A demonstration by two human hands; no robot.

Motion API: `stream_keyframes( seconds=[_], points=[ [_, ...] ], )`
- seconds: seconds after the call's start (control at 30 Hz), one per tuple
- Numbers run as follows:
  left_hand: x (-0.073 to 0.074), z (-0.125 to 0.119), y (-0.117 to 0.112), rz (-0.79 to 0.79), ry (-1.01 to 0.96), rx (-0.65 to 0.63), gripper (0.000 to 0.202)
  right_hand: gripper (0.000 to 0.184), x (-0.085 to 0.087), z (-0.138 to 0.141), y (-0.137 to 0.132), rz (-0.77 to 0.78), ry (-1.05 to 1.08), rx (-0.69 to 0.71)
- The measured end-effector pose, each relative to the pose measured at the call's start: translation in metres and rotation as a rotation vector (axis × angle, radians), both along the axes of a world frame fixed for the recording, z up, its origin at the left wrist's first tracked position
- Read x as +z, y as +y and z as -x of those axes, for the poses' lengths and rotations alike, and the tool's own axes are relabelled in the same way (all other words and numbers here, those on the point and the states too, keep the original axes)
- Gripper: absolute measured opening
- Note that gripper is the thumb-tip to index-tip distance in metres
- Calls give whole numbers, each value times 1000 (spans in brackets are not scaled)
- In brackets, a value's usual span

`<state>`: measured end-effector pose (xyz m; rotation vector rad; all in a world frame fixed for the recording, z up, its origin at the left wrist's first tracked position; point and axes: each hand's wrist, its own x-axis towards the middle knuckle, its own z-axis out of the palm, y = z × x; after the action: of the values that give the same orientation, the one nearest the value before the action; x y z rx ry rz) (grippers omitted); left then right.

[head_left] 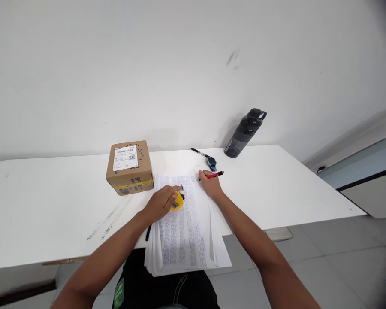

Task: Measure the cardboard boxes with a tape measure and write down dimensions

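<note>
Pale and scuffed, that wall (180,73) rose behind everything, and up against it ran the white table (51,201). Centre stage, the paper stack (180,244), its top sheet packed with bluish marks, its near edge jutting past the tabletop! Just left of the stack's far end sat the cardboard box (128,171), label up; beyond the stack, off to the right, stood the dark bottle (244,133). Now the hands: over the stack's left half came the left hand (161,203), fingers closed around the yellow tape measure (176,202), which was above the page. And the right hand (211,185), at the stack's far right corner, had the red pen (215,174) pinched firmly; whether its tip met paper, nobody could tell. Just past that same corner lay a dark watch-like item (211,163), and farther off, the slim black pen (198,152).
</note>
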<state>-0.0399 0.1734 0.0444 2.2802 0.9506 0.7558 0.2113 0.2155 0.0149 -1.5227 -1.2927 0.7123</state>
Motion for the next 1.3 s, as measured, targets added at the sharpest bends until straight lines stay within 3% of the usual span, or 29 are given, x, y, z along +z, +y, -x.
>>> stream_keyframes(
  seconds=[0.57, 0.7, 0.83, 1.07, 1.17, 1.3],
  points=[
    [0, 0, -1, 22, 7, 4, 40, 38, -1, -2, 0, -11, -24, -13],
    [-1, 0, -1, 32, 1, -3, 41, 38, -2, -4, 1, -174, -76, -134],
    [-3, 0, -1, 30, 2, -3, 42, 34, -9, -7, 5, -317, -294, -77],
    [-8, 0, -1, -52, -28, 11, 43, 37, -18, 0, 15, -138, -511, -25],
    [-9, 1, -1, -100, -55, 57, 43, 40, -12, 7, 14, -88, -597, 4],
    [-11, 8, -2, -96, -142, 233, 44, 42, 4, 17, 1, -218, -522, -35]
  ],
)
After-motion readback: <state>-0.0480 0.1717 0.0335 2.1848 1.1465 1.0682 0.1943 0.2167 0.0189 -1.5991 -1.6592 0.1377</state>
